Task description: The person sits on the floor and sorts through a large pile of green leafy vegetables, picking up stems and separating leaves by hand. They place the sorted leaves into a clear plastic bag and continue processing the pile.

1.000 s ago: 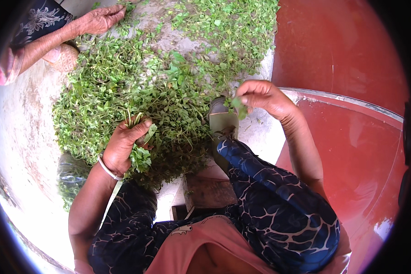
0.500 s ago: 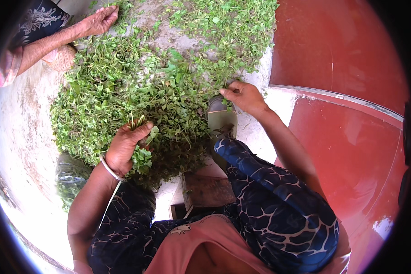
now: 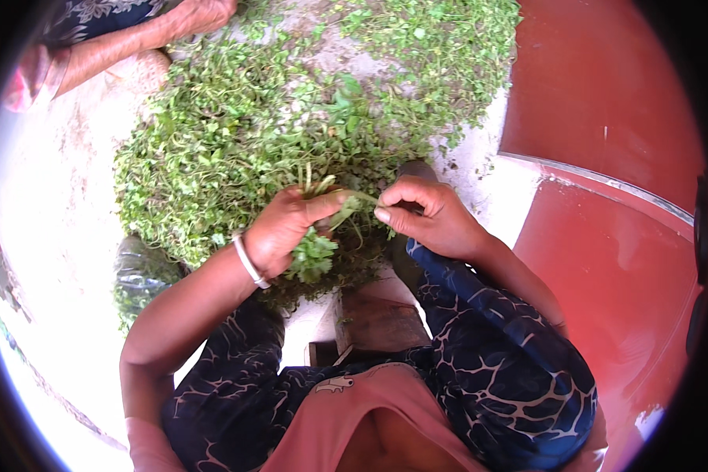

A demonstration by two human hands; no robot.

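My left hand (image 3: 285,224), with a pale bangle on its wrist, is closed round a small bunch of leafy green herb sprigs (image 3: 313,258). Cut stem ends stick up past its thumb, and the leaves hang below the palm. Close by on the right, my right hand (image 3: 429,211) pinches a thin green stem (image 3: 363,195) that stretches across to the left fingers. Both hands are over the near edge of a wide heap of loose green herbs (image 3: 236,157) spread on the ground.
At the upper left a co-worker's hand (image 3: 204,14) rests by the heap's far edge. A clear plastic bag (image 3: 143,271) with greens lies at the heap's near left. A wooden block (image 3: 379,324) sits between my legs. Red panels (image 3: 606,259) stand along the right.
My left hand has moved right and up with its bunch. My right hand has come lower, and the two now meet at a stem. The view has shifted slightly.
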